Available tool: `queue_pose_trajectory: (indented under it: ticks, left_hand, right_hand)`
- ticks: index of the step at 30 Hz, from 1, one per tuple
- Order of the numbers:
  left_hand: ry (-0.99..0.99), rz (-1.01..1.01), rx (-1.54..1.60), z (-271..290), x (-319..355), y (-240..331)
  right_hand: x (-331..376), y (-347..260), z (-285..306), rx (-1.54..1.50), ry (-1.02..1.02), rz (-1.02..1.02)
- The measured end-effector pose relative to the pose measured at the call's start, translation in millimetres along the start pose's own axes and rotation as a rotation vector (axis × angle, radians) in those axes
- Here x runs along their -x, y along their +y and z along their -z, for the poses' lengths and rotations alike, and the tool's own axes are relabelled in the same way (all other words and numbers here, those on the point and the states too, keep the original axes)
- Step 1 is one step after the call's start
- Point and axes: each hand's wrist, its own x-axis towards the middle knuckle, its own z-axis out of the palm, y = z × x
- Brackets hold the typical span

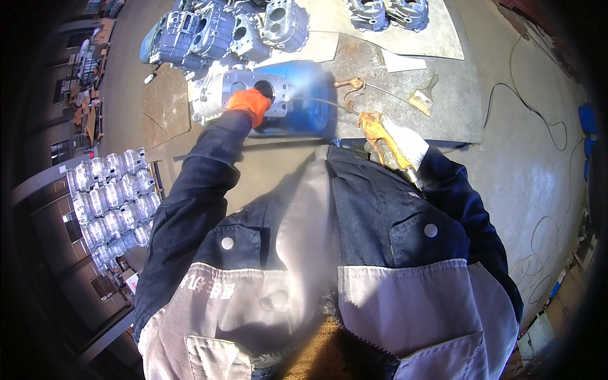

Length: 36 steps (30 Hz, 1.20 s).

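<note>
My left hand (251,106), in an orange glove, is closed on a silver metal engine casing (214,95), its fingers hooked at a round bore. The casing lies on top of a blue drum (310,119) that rests on its side at the table's near edge. In my right hand (408,145), gloved in white, is an orange-yellow air blow gun (380,138). The gun's long thin nozzle points left, with its tip close to the casing's right end. A whitish haze hangs over the drum near that tip. The fingers round the gun's handle are partly hidden.
Several grey casings (212,31) crowd the table's far left, and two more (389,14) stand farther right. A second orange gun (351,83) with a thin rod and a flat brush (423,99) lie on the table. Silver castings (117,199) are stacked at left. Hoses (525,101) trail across the right floor.
</note>
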Motion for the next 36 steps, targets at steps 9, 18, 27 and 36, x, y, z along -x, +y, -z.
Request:
queue_pose_trajectory:
  ticks: [9, 18, 27, 36]
  left_hand:
    - [0.023, -0.012, 0.014, -1, 1, -2]
    - [0.020, -0.006, 0.045, 1, 3, -3]
    - [0.021, -0.029, 0.032, 0, 1, -3]
    - [0.035, -0.022, 0.022, -2, 2, -3]
  right_hand:
    - [6, -7, -33, -0.121, 0.132, -0.006]
    - [12, -8, -22, -0.027, 0.031, -0.027]
    - [16, -4, -22, 0.128, 0.135, -0.022]
    - [17, -12, -53, -0.047, 0.194, -0.014]
